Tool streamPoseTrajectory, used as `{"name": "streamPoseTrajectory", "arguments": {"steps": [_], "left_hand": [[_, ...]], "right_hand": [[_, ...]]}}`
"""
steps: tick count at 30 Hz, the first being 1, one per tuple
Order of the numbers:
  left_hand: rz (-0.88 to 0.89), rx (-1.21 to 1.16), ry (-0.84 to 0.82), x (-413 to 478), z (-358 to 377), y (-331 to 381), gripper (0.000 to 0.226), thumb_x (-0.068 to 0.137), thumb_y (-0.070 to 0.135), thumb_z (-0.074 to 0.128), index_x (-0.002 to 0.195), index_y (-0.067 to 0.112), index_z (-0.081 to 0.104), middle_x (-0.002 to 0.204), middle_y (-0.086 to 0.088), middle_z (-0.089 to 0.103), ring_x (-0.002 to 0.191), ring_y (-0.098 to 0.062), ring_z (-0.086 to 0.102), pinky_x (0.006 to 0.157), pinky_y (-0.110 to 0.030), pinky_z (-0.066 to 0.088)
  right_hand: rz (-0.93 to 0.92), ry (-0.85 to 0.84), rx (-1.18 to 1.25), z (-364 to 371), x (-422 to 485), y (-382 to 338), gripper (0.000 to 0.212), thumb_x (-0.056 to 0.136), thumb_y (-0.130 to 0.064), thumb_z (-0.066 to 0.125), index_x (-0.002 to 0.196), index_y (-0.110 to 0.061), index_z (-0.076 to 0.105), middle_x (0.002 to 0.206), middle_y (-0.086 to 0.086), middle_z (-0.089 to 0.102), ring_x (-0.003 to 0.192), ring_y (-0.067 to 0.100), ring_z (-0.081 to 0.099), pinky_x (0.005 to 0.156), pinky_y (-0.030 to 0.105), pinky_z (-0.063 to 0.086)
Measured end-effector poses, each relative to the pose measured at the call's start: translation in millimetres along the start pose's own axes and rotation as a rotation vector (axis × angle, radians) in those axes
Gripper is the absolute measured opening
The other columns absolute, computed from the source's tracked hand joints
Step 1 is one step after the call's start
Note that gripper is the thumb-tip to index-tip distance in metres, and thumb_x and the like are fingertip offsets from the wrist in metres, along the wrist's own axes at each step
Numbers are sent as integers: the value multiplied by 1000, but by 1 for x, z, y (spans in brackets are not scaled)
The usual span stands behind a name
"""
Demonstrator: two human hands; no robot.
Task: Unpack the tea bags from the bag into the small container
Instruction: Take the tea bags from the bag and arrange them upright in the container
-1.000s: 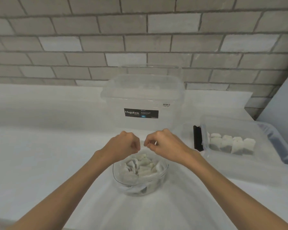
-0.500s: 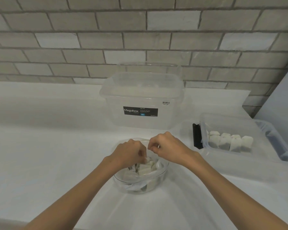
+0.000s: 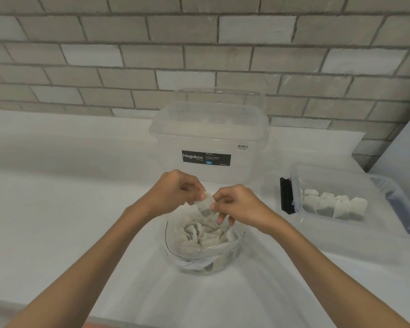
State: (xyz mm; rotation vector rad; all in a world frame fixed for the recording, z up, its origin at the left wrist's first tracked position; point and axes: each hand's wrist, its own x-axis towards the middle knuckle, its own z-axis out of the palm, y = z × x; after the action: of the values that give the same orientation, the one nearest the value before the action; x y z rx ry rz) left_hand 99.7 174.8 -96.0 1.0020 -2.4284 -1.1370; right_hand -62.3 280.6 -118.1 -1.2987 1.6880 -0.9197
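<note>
A clear plastic bag (image 3: 175, 254) stands open on the white counter, full of several pale tea bags (image 3: 206, 235). Just above its mouth, one tea bag (image 3: 205, 204) is pinched from both sides: my left hand (image 3: 175, 192) grips its left edge and my right hand (image 3: 237, 207) grips its right edge. To the right sits the small clear container (image 3: 336, 178) with a black clip, holding a row of several tea bags (image 3: 334, 205).
A large clear Megabox storage box (image 3: 211, 138) with a lid stands right behind my hands, against the brick wall. A blue-edged item (image 3: 402, 204) lies at the container's far right. The white counter (image 3: 57, 209) stretches to the left.
Both hands dipped to the bag's mouth and came up with one tea bag between them. The camera tilted down slightly.
</note>
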Motion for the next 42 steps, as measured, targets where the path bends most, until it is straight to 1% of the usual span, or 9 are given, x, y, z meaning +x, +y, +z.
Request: {"name": "streamPoseTrajectory", "arguments": {"steps": [7, 10, 13, 19, 24, 29, 35, 39, 42], "left_hand": [[73, -360, 12, -8, -9, 9, 22, 96, 14, 56, 110, 26, 69, 97, 5, 70, 77, -10, 65, 66, -18, 51], [115, -326, -21, -9, -9, 13, 23, 90, 17, 65, 109, 29, 70, 110, 10, 70, 86, -13, 63, 74, -21, 51], [118, -358, -29, -10, -8, 20, 12, 87, 19, 68, 98, 17, 73, 101, 6, 73, 86, -13, 62, 75, -22, 50], [83, -294, 79, -6, -12, 23, 9, 83, 19, 73, 89, 13, 76, 84, -5, 74, 72, -5, 61, 64, -18, 48], [78, -155, 179, -2, -12, 22, 3, 79, 23, 78, 77, 21, 76, 63, 6, 69, 58, 1, 58, 58, -10, 42], [16, -384, 252, 0, -6, 22, 6, 85, 14, 72, 84, 8, 70, 72, -6, 71, 62, -11, 67, 58, -18, 52], [-92, -740, 196, -9, 16, 12, 5, 89, 2, 64, 92, -2, 63, 80, -12, 71, 80, -22, 73, 71, -25, 59], [-139, -826, 61, -13, 31, 12, 18, 84, 9, 71, 98, 3, 62, 100, -19, 72, 92, -23, 72, 78, -29, 59], [-95, -708, 12, -10, 29, 15, 39, 82, 17, 75, 116, 15, 57, 114, -6, 69, 101, -18, 69, 85, -34, 57]], "right_hand": [[235, -121, 718, -4, -1, -10, 13, 92, -5, 51, 89, -4, 63, 72, 6, 58, 51, 11, 49, 46, 19, 42], [368, -301, 1020, -5, -4, -12, 17, 86, -8, 44, 85, -6, 61, 64, 2, 49, 47, 9, 42, 41, 17, 39], [421, -393, 1167, -3, -4, -11, 27, 93, -11, 35, 87, -5, 61, 62, 1, 47, 47, 9, 40, 41, 17, 39], [250, -156, 638, -6, -9, -8, 28, 100, -27, 46, 104, -9, 66, 94, 11, 69, 68, 17, 62, 61, 25, 50], [109, -29, 484, -7, -15, -8, 26, 93, -36, 58, 106, -15, 66, 97, 5, 69, 80, 17, 66, 70, 27, 50], [13, 84, 426, -2, -13, -7, 4, 88, -12, 66, 91, -11, 68, 90, 4, 68, 79, 13, 68, 67, 23, 51], [-39, 246, 495, -19, -6, -24, 9, 93, -8, 57, 87, -9, 63, 78, 8, 70, 69, 18, 70, 63, 24, 52], [-196, 279, 100, -35, -1, -39, 12, 91, -7, 60, 84, -13, 66, 68, 4, 66, 57, 13, 65, 62, 27, 53], [-337, 225, -292, -46, -2, -51, 8, 90, -12, 62, 87, -15, 69, 66, -6, 65, 58, 7, 64, 63, 16, 49]]}}
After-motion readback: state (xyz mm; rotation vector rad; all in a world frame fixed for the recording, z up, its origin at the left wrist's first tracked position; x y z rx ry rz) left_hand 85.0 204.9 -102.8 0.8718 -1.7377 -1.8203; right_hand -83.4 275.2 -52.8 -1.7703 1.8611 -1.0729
